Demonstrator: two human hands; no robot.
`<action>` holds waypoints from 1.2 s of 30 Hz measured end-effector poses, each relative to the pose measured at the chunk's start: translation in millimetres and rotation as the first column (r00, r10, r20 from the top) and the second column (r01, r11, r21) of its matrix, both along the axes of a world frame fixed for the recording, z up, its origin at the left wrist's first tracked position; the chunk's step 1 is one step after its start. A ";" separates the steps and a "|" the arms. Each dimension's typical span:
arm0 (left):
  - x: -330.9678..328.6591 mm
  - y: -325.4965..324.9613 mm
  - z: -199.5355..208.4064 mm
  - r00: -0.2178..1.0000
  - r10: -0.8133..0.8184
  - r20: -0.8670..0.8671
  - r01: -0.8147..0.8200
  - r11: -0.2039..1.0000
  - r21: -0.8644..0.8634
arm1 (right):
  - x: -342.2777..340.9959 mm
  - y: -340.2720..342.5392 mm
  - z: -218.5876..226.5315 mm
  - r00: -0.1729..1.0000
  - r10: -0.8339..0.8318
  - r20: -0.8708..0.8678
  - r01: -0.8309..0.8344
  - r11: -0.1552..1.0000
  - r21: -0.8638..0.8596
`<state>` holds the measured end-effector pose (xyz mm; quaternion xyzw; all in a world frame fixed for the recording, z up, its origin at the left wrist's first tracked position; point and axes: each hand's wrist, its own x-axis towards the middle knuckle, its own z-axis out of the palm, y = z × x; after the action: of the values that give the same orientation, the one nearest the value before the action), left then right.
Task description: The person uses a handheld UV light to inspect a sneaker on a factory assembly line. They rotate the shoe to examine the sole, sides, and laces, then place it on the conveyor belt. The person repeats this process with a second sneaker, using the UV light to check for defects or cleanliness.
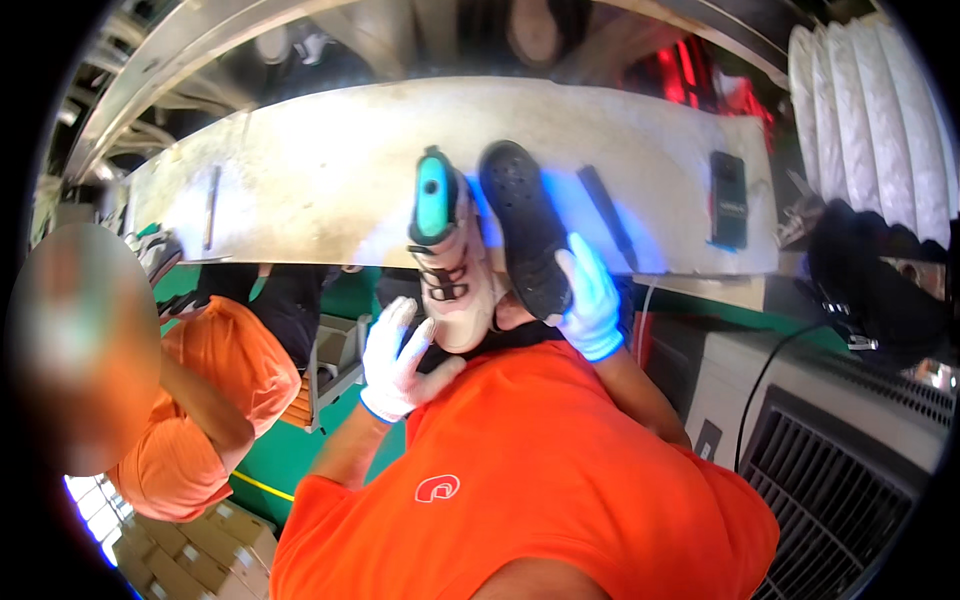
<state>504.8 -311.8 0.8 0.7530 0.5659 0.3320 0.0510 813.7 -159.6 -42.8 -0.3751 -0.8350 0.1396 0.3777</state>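
A pale sneaker upper (455,270) with black laces rests at the table's near edge, its toe toward me. A teal shoe last (433,195) fills its opening. My left hand (395,362), in a white glove, is beside the toe with fingers spread, holding nothing. To the right of the sneaker lies a black shoe sole (522,220) with holes at its far end. My gloved right hand (592,300) grips the sole's near end from the right side, fingers on its surface and thumb hidden.
On the pale table (320,140) lie a dark flat bar (607,215), a phone (728,200) and a thin rod (211,205). A co-worker in orange (230,360) is at left. A grilled machine (825,500) and white ribbed duct (870,120) stand at right.
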 end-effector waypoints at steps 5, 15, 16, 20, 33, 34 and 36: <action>17.1 56.6 -11.8 0.983 -0.080 -0.166 0.122 0.957 0.264 | 4.6 2.0 -0.3 0.998 -0.026 -0.065 0.027 0.999 0.024; 46.0 138.4 176.4 0.908 -0.013 0.418 0.117 0.968 -0.223 | 6.7 -11.1 167.6 0.892 0.200 -0.406 -0.226 0.974 -0.015; 52.2 140.6 169.5 0.916 -0.095 0.389 0.165 0.975 -0.150 | 6.6 -8.0 170.8 0.843 0.273 -0.463 -0.285 0.957 0.045; 56.6 96.1 120.9 0.960 0.049 0.276 -0.097 0.982 0.163 | 32.2 -14.9 186.2 0.871 0.457 -0.180 -0.428 0.886 0.176; 41.1 35.6 51.0 0.655 0.383 0.652 -0.486 0.874 -0.025 | 64.5 -77.0 37.5 0.972 -0.184 0.146 0.161 0.974 0.158; 40.3 33.9 48.5 0.664 0.399 0.632 -0.502 0.865 -0.018 | 64.9 -76.6 34.7 0.970 -0.203 0.134 0.179 0.969 0.170; 34.3 30.4 44.7 0.661 0.458 0.594 -0.540 0.841 -0.047 | 66.7 -76.4 37.4 0.966 -0.245 0.077 0.233 0.963 0.136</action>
<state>539.2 -281.4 45.5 0.4307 0.6830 0.5846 0.0785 880.4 -236.0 -5.4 -0.4547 -0.8073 0.0224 0.3754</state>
